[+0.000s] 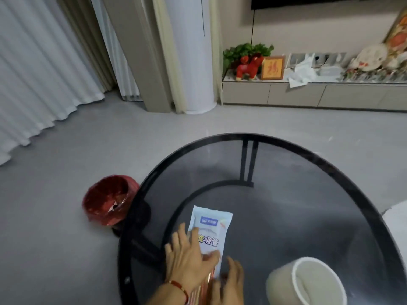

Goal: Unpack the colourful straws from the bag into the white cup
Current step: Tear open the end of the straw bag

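Nearest the camera, on the round dark glass bench (308, 194), the bag (210, 234) of straws lies flat, its near end under the person's two hands. The left hand (189, 258), with a red cord at the wrist, lies over the bag's near left part, fingers spread and bent over the packet, the thumb reaching across its printed face; it seems to press or hold the bag, though blur makes the grip hard to judge. The right hand (229, 280) sits just right of the bag's near end, fingers curved toward it and touching its lower edge; whether it pinches the bag cannot be told. Pinkish striped straws (203, 287) show below the bag's near end, between the two wrists.

Right of the bag and near its lower end stands the white cup (308, 282), apart from both hands, its mouth toward the camera.

Left of the bag, on the floor beside the bench's rim, is a bin (108, 200) lined with a red sack. Far beyond the bag, a low cabinet (297, 93) along the wall carries a red figure (247, 67), a green plant (244, 50) and a framed picture (272, 68). Pale curtains (39, 73) hang far to the left.
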